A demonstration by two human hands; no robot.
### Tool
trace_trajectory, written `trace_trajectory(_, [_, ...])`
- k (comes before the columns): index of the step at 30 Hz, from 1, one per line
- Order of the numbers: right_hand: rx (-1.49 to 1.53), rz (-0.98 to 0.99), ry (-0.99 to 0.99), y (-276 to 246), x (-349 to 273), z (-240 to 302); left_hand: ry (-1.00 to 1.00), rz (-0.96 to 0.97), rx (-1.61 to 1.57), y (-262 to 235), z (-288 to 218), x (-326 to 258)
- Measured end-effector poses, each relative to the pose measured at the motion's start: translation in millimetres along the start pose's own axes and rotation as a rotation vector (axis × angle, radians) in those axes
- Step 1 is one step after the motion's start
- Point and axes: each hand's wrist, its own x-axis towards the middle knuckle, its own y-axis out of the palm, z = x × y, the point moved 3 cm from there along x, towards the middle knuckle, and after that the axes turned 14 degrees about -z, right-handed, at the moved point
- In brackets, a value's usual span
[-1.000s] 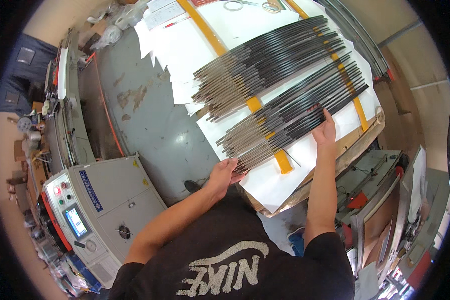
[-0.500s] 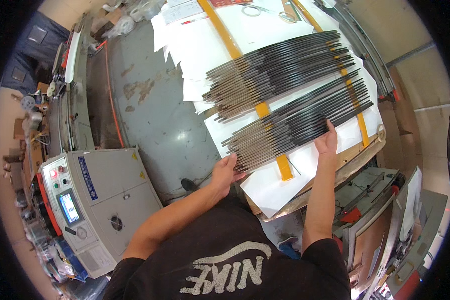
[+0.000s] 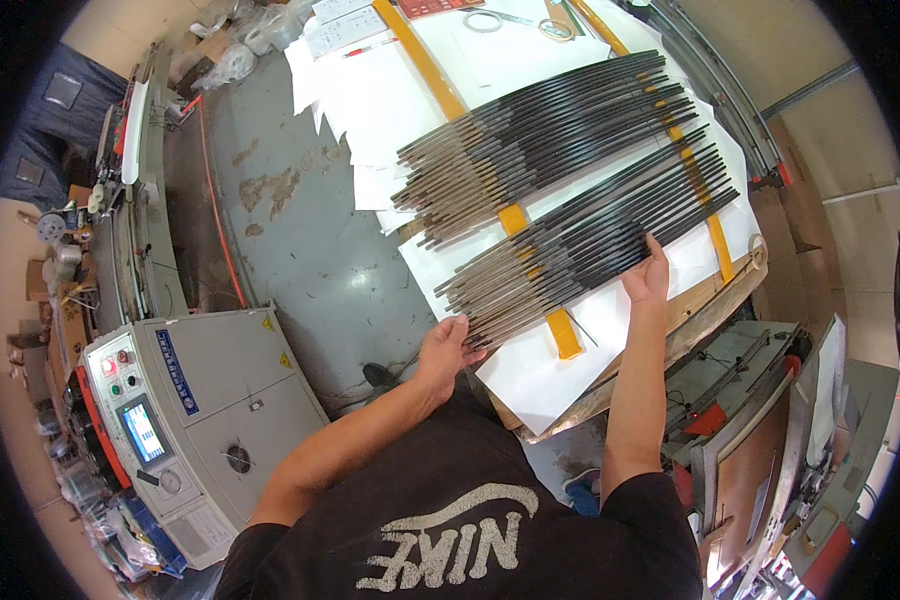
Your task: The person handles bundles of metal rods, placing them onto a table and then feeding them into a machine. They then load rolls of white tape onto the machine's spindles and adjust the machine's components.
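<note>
Two side-by-side rows of thin rods, a far row (image 3: 560, 125) and a near row (image 3: 590, 245), lie across the paper-covered table. The rods are bare grey-brown at their left ends and black to the right. At the left tips of the near row, my left hand (image 3: 443, 355) is closed, thumb and fingers pinching a rod at the row's front edge. My right hand (image 3: 647, 278) grips the same front edge further along, on the black stretch, its finger undersides partly hidden. Two yellow strips (image 3: 568, 335) run beneath the rods.
White paper (image 3: 530, 385) covers the table, with tape rolls (image 3: 557, 30), a red pen (image 3: 368, 47) and printed sheets (image 3: 345, 32) at its far end. A grey control cabinet (image 3: 230, 370) stands at left. Metal frames (image 3: 760, 460) are at lower right.
The whole view has shifted slightly, so the table and rods sit a little further left and up. Both hands keep their places on the near row's front edge.
</note>
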Motion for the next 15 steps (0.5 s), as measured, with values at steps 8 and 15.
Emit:
trace_trajectory(8, [-0.04, -0.065, -0.02, 5.4, -1.7, -0.8, -0.008, 0.006, -0.034, -0.7, -6.9, 3.1])
trace_trajectory(15, [-0.103, -0.082, 0.006, -2.8, 0.5, 4.0, 0.037, 0.029, 0.019, 0.4, -3.0, -7.4])
